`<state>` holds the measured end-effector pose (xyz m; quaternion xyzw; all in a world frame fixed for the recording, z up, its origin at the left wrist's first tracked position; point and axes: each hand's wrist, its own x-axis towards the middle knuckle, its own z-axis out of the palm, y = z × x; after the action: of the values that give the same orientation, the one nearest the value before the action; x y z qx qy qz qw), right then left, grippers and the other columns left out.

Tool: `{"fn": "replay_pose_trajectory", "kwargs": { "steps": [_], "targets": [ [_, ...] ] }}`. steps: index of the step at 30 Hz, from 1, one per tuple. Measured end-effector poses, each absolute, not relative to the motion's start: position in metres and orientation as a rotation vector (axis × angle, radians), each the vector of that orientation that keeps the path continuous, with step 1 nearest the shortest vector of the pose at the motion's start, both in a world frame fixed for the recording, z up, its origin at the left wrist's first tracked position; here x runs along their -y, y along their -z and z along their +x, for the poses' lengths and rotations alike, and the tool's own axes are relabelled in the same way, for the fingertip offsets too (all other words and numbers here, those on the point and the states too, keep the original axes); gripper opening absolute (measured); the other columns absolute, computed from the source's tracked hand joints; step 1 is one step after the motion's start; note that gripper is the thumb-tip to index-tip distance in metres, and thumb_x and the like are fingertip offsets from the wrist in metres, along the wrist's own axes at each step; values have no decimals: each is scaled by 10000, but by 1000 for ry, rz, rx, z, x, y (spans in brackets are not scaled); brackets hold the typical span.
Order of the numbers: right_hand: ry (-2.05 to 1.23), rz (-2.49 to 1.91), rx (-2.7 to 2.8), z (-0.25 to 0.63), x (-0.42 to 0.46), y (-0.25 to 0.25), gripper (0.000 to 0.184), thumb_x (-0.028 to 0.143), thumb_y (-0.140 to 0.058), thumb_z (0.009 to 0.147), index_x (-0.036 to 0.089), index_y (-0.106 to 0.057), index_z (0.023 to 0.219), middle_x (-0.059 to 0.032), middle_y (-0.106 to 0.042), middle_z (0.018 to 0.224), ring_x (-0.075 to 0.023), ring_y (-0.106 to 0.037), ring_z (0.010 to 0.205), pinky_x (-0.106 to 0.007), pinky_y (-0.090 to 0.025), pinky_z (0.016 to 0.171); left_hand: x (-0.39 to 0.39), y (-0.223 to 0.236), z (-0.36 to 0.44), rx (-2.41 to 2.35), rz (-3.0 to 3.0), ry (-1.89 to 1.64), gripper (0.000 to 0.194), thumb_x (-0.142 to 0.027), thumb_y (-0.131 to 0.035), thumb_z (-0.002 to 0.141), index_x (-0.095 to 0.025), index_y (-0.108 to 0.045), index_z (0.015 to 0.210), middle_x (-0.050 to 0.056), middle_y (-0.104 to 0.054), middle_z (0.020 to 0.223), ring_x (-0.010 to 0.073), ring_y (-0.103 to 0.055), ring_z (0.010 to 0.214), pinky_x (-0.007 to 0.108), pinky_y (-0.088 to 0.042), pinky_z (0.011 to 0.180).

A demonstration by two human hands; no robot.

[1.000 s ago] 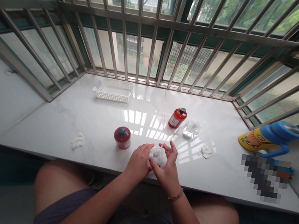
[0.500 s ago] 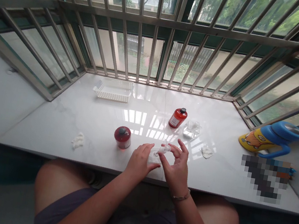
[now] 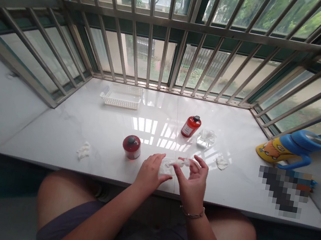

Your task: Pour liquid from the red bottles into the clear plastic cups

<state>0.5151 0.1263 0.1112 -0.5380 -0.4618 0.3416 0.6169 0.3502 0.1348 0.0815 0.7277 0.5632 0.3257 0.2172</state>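
My left hand point(image 3: 149, 170) is wrapped around a clear bottle point(image 3: 165, 170) close to the counter's front edge. The bottle's round mouth faces up toward me, and part of its body is hidden by my fingers. Between thumb and fingertips, my right hand point(image 3: 195, 182) pinches a small translucent plastic piece point(image 3: 184, 162), which looks like a pump top or cap. This piece lies just right of the bottle mouth; whether they touch I cannot tell. A dark red bottle point(image 3: 131, 148) with a black cap stands to the left of my left hand.
Farther back are a brighter red bottle point(image 3: 191, 127) and a clear dish point(image 3: 206, 139) with white material. Crumpled white tissues point(image 3: 83, 150) lie left, another tissue point(image 3: 221, 162) right. A white basket point(image 3: 122, 99) stands by the window bars; a blue-yellow flask point(image 3: 288, 149) lies tilted at right.
My right hand has shifted a little to the right with the translucent piece, away from the bottle mouth. My left hand and the bottle stay in place.
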Motion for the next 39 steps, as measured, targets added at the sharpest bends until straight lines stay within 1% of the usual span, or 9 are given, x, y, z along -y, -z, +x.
{"fn": "replay_pose_trajectory", "kwargs": {
  "steps": [5,9,15,17,20,24,33,35,39],
  "targets": [
    [-805,-1198,874,536,-133,-120,740,410,-905,804,283,-456,1378,-67,-751,1132,-250,-737,1112,-540,-537,1102,-134,-81,351,-1584,2011,-906,836,-376,-957,773,-254,-535,1485,130,-670,1406,361,-640,1315,577,-538,1114],
    [-627,-1319,780,590,-152,-113,785,442,-929,764,266,-493,1393,-19,-717,1054,-205,-737,1008,-471,-550,1062,-134,-79,350,-1584,2029,-892,854,-365,-963,768,-240,-525,1491,139,-661,1426,364,-628,1336,575,-529,1127],
    [-355,-1526,853,692,-184,-101,849,482,-959,685,230,-535,1376,-63,-729,1101,-217,-726,922,-477,-581,967,-133,-79,351,-1603,2012,-879,852,-350,-965,768,-242,-521,1487,134,-664,1427,361,-632,1330,573,-523,1124],
    [-323,-1528,913,714,-191,-98,845,483,-936,698,226,-524,1388,-72,-734,1114,-220,-731,908,-473,-588,945,-133,-80,351,-1607,2004,-871,844,-341,-962,772,-237,-524,1486,134,-666,1427,354,-632,1327,566,-522,1122],
    [-272,-1527,1042,730,-193,-90,845,474,-899,723,224,-492,1420,-93,-744,1163,-225,-731,909,-448,-592,906,-133,-81,351,-1603,2001,-878,835,-336,-959,773,-240,-532,1483,132,-671,1420,353,-636,1323,563,-526,1115],
    [-172,-1698,1137,733,-185,-70,835,507,-881,725,228,-504,1416,-102,-750,1186,-250,-716,949,-416,-581,847,-133,-81,351,-1604,2005,-901,820,-333,-956,771,-252,-547,1477,132,-680,1406,364,-649,1314,575,-534,1104],
    [-270,-1942,1195,737,-169,-46,821,596,-806,742,225,-523,1418,-114,-761,1144,-309,-727,1021,-439,-565,873,-133,-74,351,-1621,2074,-894,859,-343,-956,777,-226,-517,1506,155,-672,1426,380,-651,1328,595,-550,1101],
    [-275,-1964,1223,740,-170,-46,824,611,-794,744,223,-527,1420,-130,-750,1192,-319,-726,1037,-449,-567,880,-132,-71,352,-1630,2120,-914,970,-377,-970,758,-230,-452,1566,177,-660,1442,401,-650,1335,607,-554,1099],
    [-104,-1939,1320,740,-170,-51,748,657,-732,797,179,-588,1353,-187,-718,1254,-363,-685,1133,-520,-552,974,-121,-71,350,-1591,2245,-1033,1433,-566,-1012,602,-216,-167,1705,265,-546,1561,451,-590,1413,606,-551,1125]
  ]
}}
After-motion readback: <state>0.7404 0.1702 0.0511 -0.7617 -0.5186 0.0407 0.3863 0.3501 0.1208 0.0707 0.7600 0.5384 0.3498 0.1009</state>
